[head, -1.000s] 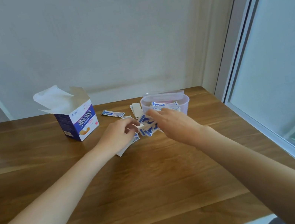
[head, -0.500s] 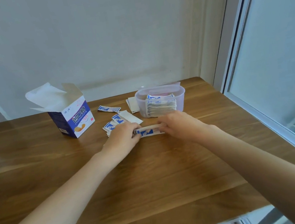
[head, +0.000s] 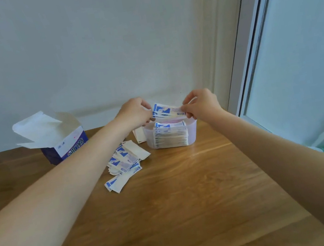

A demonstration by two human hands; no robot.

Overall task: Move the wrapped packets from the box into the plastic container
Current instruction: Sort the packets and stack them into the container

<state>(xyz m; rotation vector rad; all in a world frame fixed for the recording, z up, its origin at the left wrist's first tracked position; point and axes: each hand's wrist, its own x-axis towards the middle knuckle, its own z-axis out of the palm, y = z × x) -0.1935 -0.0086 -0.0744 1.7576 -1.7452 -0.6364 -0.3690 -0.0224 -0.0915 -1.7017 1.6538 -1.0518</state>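
I pinch a thin stack of flat paper packets [head: 168, 111], white with blue print, at both ends, left grip [head: 136, 112] and right grip [head: 201, 103] clamped on it. Just below sits the translucent plastic container [head: 192, 130], already holding a neat stack. More packets [head: 124, 163] lie loose on the wooden surface [head: 181, 205] below my left grip, the open cardboard box [head: 61, 144] further left.

white packets [head: 167, 110] with blue print, purple-and-white box [head: 65, 148], translucent container [head: 192, 130], brown wood-grain table [head: 181, 205]

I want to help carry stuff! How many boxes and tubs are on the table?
2. The open cardboard box stands at the back left of the table. The plastic container sits at the back right, under the hands, with packets stacked inside. Nothing else like them shows.
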